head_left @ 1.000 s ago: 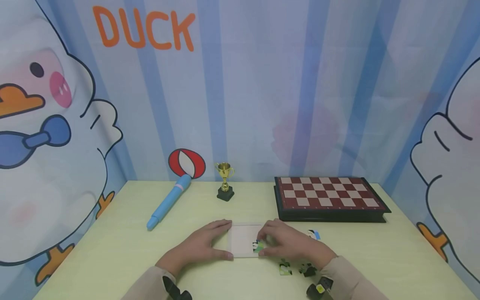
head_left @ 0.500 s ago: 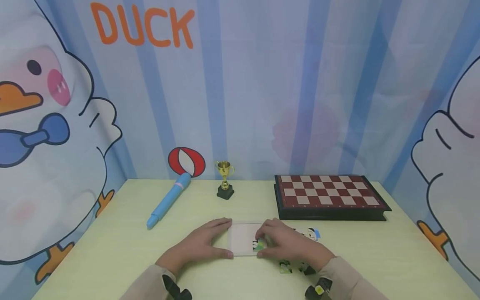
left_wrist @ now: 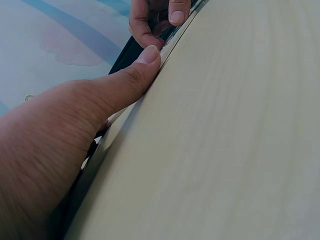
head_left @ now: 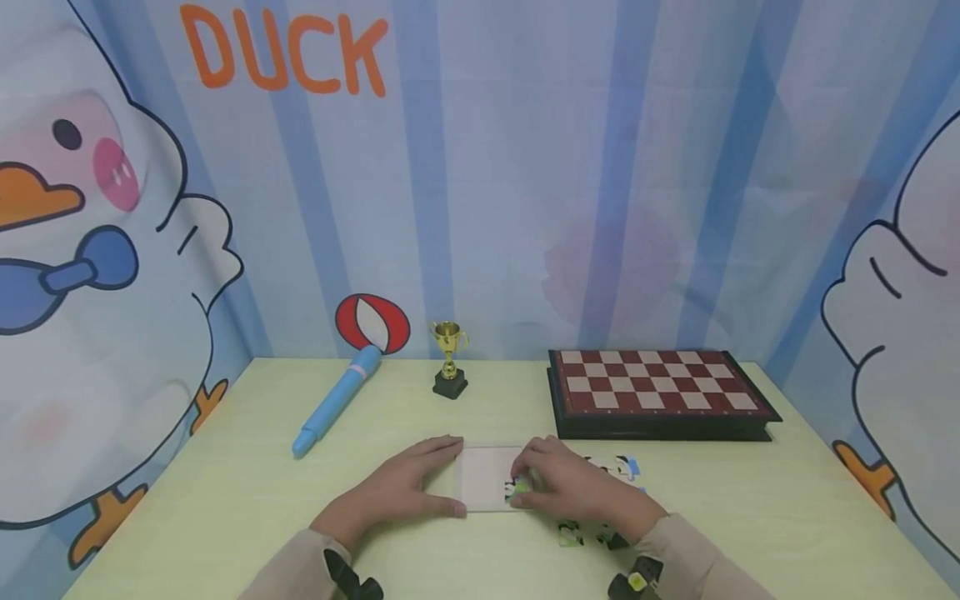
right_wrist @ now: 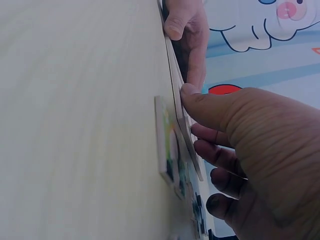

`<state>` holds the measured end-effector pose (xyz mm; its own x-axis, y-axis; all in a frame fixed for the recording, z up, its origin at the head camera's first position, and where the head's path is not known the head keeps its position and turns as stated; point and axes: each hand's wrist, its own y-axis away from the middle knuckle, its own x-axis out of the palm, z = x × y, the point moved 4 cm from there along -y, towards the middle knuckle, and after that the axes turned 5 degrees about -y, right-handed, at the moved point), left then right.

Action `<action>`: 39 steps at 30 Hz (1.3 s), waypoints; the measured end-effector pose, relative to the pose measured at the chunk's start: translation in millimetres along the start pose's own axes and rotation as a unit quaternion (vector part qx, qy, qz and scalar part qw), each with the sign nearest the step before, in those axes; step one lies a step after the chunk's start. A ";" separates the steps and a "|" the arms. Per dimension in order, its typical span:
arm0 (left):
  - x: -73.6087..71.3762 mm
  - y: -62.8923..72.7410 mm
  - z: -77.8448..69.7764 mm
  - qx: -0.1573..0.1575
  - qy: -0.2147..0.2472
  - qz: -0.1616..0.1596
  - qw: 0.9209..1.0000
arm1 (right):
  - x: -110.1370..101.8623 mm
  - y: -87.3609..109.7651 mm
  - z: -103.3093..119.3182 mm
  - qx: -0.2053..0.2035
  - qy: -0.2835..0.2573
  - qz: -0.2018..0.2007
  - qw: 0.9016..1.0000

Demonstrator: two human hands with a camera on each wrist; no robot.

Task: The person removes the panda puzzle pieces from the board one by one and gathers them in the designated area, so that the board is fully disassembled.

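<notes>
A flat white puzzle board lies on the table between the hands. My left hand holds its left side, thumb at the near corner and fingers at the far corner; in the left wrist view the left thumb presses along the edge. My right hand pinches a small green, black and white puzzle piece at the board's near right corner, covering part of it. Its other fingers are curled. Several loose puzzle pieces lie right of the board, some partly hidden under the right hand and wrist.
Behind the right hand sits a red and white chessboard box. A small gold trophy stands at the back, with a blue stick-shaped object to its left. A striped duck curtain hangs behind the table.
The right thumb has slid slightly left along the puzzle piece at the board's corner, and the right wrist has shifted a little left. The left hand stays in place on the board.
</notes>
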<state>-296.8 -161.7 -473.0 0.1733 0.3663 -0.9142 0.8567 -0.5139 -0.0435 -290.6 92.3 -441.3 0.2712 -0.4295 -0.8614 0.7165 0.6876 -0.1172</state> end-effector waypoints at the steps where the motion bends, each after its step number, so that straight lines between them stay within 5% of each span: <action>1: -0.1 0.1 -0.1 0.000 0.001 0.001 1.000 | 0.6 -0.2 -0.4 0.002 0.003 0.000 1.000; 17: 1.4 -0.7 3.7 0.006 -0.006 -0.003 1.000 | 0.1 -1.2 -0.3 0.008 -0.001 -0.003 1.000; 27: -1.8 -1.3 0.4 0.004 -0.002 -0.002 1.000 | -3.6 -1.2 0.6 0.026 -0.060 -0.004 0.998; 39: -1.6 -0.3 -1.5 0.009 -0.002 -0.008 1.000 | -4.7 -1.5 3.1 -0.016 -0.106 0.002 0.994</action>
<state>-296.5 -161.0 -470.9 0.1584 0.3721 -0.9146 0.8502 -0.5224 -0.0653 -290.9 91.5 -435.5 0.4060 -0.5372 -0.7394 0.6947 0.7070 -0.1323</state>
